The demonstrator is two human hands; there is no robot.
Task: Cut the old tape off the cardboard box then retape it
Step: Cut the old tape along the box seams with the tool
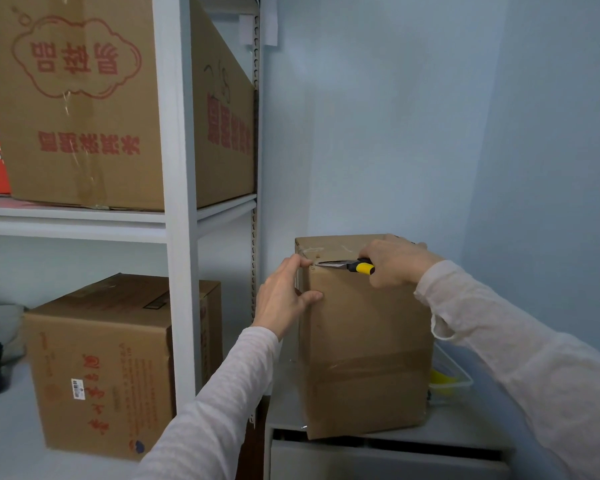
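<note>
- Support for the cardboard box (364, 341) comes from the left hand (284, 296). Its fingers lie fairly straight along the box's left side and its thumb presses the front face, straddling the near left edge. This likely keeps the tall box from sliding or tipping away from the cut.
- The right hand (392, 261) is wrapped tightly around the yellow-and-black handle of a knife (359, 266) and reaches over the top right of the box. The blade (329, 264) lies nearly level along the top front edge, with its tip pointing toward the left corner, just beside the left forefinger.
- Held that low and flat, the blade looks set to run under or along the tape rather than stab into the contents. I cannot tell whether the tip is actually in the seam.
- The box stands upright on a grey cabinet top (447, 431), close to its front edge and right of a white shelf rack (181, 202), with a pale wall behind.
- It is plain brown and a little creased. The old tape (309, 252) is clear and wrinkled around the top left corner, and a wide glossy band (368, 367) crosses the lower front.
- The cutting seems to be at an early stage, since the tape is still on the box.
</note>
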